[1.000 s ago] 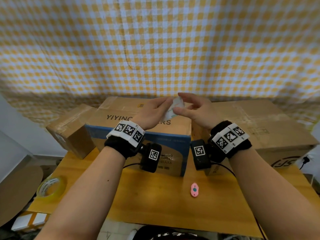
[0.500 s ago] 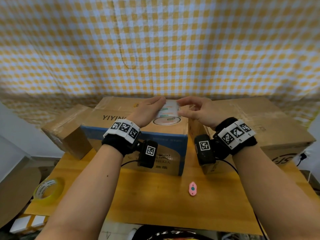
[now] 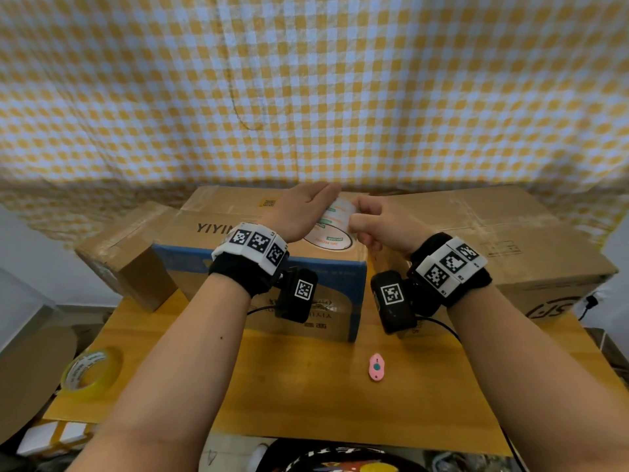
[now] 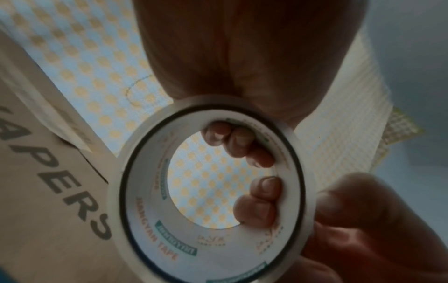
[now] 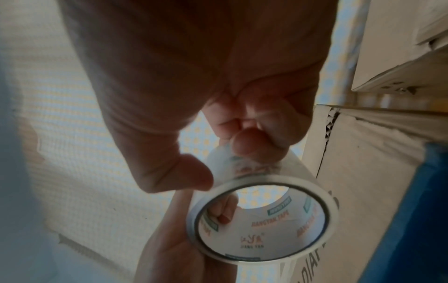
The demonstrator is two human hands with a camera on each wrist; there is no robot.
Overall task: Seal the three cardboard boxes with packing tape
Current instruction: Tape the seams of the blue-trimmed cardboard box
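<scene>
Both our hands hold the tape roll [image 3: 335, 226] above the middle box [image 3: 218, 229] in the head view. Our left hand [image 3: 299, 212] wraps the roll from the left side, and our right hand [image 3: 377, 223] is closed against its right edge. A second ago the roll was turned edge-on between the fingers; now its round face looks toward us and it sits lower, near the box top. We judge that we search the free end, so no strip is pulled yet. The small box [image 3: 126, 253] is at the left, the large box [image 3: 503, 240] at the right. A yellow tape roll [image 3: 90, 373] and a pink cutter [image 3: 376, 366] lie on the table [image 3: 306, 396].

From the left wrist, the fingertips [image 4: 238, 144] of this hand curl inside the core of the roll, so the grip is firm and closed round the ring.

From the right wrist, the thumb and curled fingers [image 5: 257, 145] pinch the outer layer of the roll. Whether they already have the loose end, we cannot tell.
</scene>
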